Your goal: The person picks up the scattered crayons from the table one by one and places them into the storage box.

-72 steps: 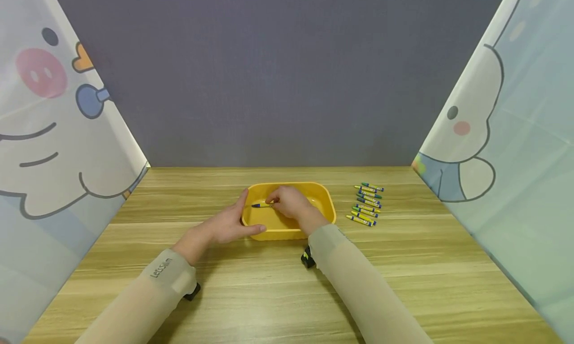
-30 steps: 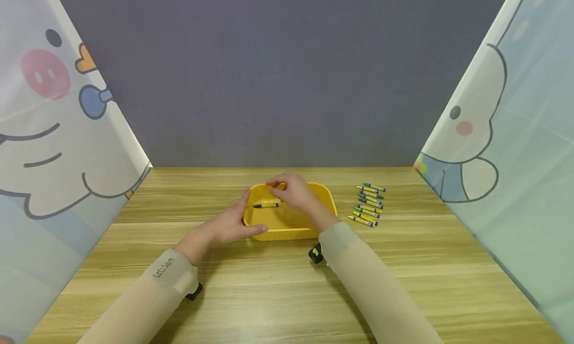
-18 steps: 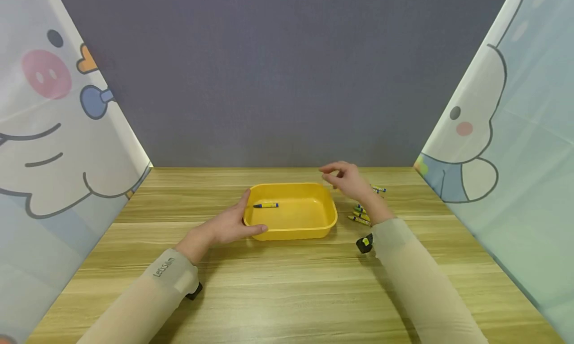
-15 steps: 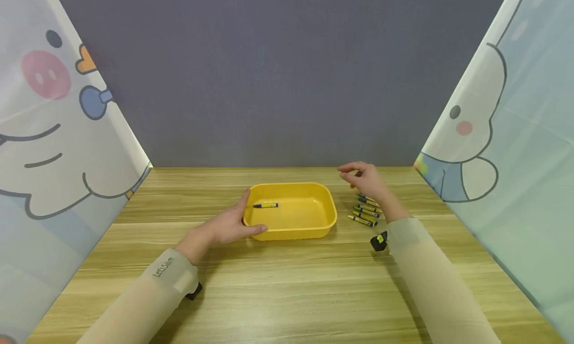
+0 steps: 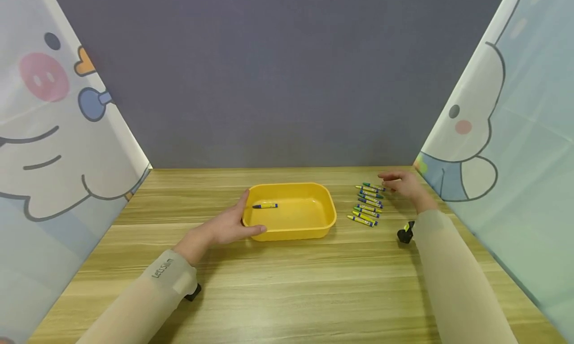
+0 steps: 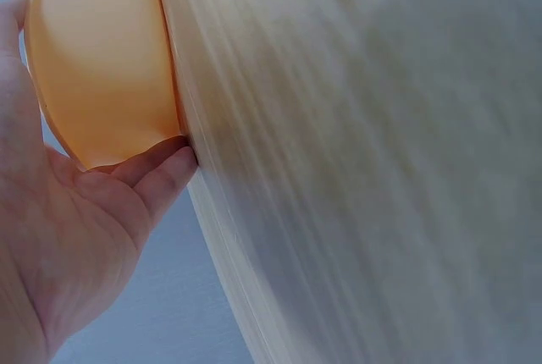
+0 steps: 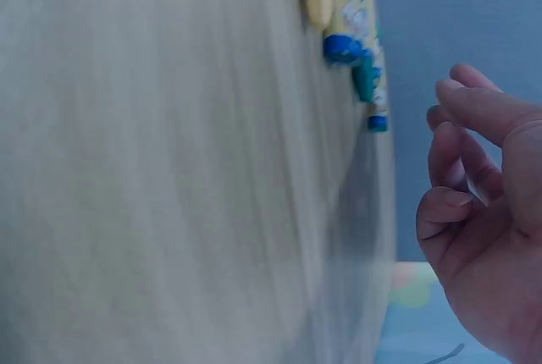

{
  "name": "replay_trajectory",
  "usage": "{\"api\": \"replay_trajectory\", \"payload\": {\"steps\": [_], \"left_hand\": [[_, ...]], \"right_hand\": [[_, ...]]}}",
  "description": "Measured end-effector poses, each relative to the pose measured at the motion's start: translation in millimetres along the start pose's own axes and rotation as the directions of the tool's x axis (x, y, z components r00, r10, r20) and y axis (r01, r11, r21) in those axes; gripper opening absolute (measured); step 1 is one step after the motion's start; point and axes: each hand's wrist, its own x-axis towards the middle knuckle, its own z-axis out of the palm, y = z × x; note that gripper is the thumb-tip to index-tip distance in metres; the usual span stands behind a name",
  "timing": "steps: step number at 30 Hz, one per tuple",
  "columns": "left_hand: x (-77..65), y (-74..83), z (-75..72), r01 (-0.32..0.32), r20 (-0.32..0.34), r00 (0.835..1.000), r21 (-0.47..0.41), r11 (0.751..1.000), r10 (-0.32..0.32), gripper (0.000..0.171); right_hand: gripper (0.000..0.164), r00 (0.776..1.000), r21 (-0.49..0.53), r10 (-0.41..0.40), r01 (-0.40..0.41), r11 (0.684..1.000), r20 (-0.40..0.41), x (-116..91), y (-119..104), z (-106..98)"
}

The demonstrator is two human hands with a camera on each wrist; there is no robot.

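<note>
A yellow plastic bin (image 5: pixel 296 233) sits mid-table, one crayon (image 5: pixel 265 206) with a dark blue tip lying inside on its left. My left hand (image 5: pixel 226 225) holds the bin's left end, thumb along the near wall and fingers around the far side. The left wrist view has that hand (image 6: pixel 76 220) against the bin's outer wall (image 6: pixel 106 68). To the right of the bin lies a column of several crayons (image 5: pixel 368 204) in yellow and blue wrappers. My right hand (image 5: pixel 405 187) hovers beside the farthest, green-tipped crayon (image 5: pixel 374 187); its fingers (image 7: pixel 474 110) are loosely bent and hold nothing.
The wooden tabletop (image 5: pixel 287 284) ends at a dark grey panel (image 5: pixel 282 75) at the back. Printed cartoon curtains (image 5: pixel 67 149) stand on both sides. A small black device (image 5: pixel 405 233) is strapped under the right wrist.
My right hand let go of the blue-tipped crayon inside the bin, rose out and travelled right to the far end of the crayon column. The left hand stays on the bin.
</note>
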Motion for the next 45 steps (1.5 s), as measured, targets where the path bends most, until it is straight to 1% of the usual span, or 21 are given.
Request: {"api": "replay_trajectory", "payload": {"steps": [3,7,10,13,18,21,23,26,28,29,33,37,42,45], "left_hand": [[-0.1,1.3,-0.2,0.003,-0.001,1.0,-0.003,1.0,-0.003,0.134],[0.3,3.7,-0.7,0.005,0.0,1.0,-0.007,1.0,-0.005,0.135],[1.1,4.0,-0.6,0.005,0.003,1.0,-0.008,1.0,-0.005,0.135],[1.6,3.2,-0.3,0.004,0.003,1.0,-0.005,1.0,-0.004,0.134],[1.6,2.7,-0.3,-0.002,-0.001,1.0,-0.012,1.0,0.001,0.134],[2.0,2.5,-0.3,-0.006,-0.004,1.0,-0.018,1.0,0.006,0.134],[1.7,2.8,-0.4,-0.004,-0.002,1.0,-0.014,1.0,0.004,0.134],[1.4,3.8,-0.7,-0.001,0.0,1.0,-0.008,1.0,0.001,0.134],[0.8,4.7,-1.1,0.002,0.001,1.0,-0.006,1.0,-0.002,0.134],[0.8,5.0,-1.3,0.003,0.001,1.0,-0.007,1.0,-0.003,0.134],[-0.1,5.5,-1.5,0.006,0.001,1.0,-0.009,1.0,-0.006,0.134],[0.2,4.4,-1.2,0.006,0.0,1.0,-0.005,1.0,-0.006,0.134],[0.5,2.1,-0.1,0.012,0.001,1.0,0.001,1.0,-0.012,0.134],[-0.5,1.7,0.6,0.014,0.005,1.0,-0.004,1.0,-0.014,0.134]], "right_hand": [[0.043,0.999,-0.001,0.028,-0.028,1.0,0.017,2.7,8.5,1.4],[0.043,0.996,0.127,0.075,-0.082,0.989,0.056,6.1,17.1,5.4],[0.044,0.994,0.168,0.089,-0.098,0.981,0.062,8.2,19.3,7.6],[0.044,0.996,0.137,0.081,-0.087,0.987,0.046,11.4,19.1,8.6],[0.043,0.994,0.125,0.09,-0.098,0.987,0.065,15.0,15.4,8.0],[0.041,0.994,0.059,0.084,-0.088,0.994,0.064,14.7,13.4,7.1],[0.04,0.997,-0.007,0.057,-0.057,0.998,0.044,14.2,14.7,6.7],[0.037,1.0,-0.083,0.022,-0.021,0.996,0.012,12.4,18.8,5.5],[0.038,1.0,-0.104,0.002,-0.002,0.995,-0.002,10.2,20.0,4.0],[0.039,1.0,-0.097,-0.001,0.0,0.995,-0.006,8.9,19.3,3.0],[0.042,1.0,-0.09,-0.022,0.02,0.996,-0.012,3.4,7.1,-0.5],[0.043,0.999,-0.12,-0.039,0.037,0.992,-0.015,1.1,-11.6,-0.4],[0.041,0.998,-0.127,-0.067,0.064,0.99,-0.02,-1.8,-38.3,7.1],[0.038,0.996,-0.099,-0.089,0.087,0.991,-0.017,-4.7,-54.8,13.8]]}}
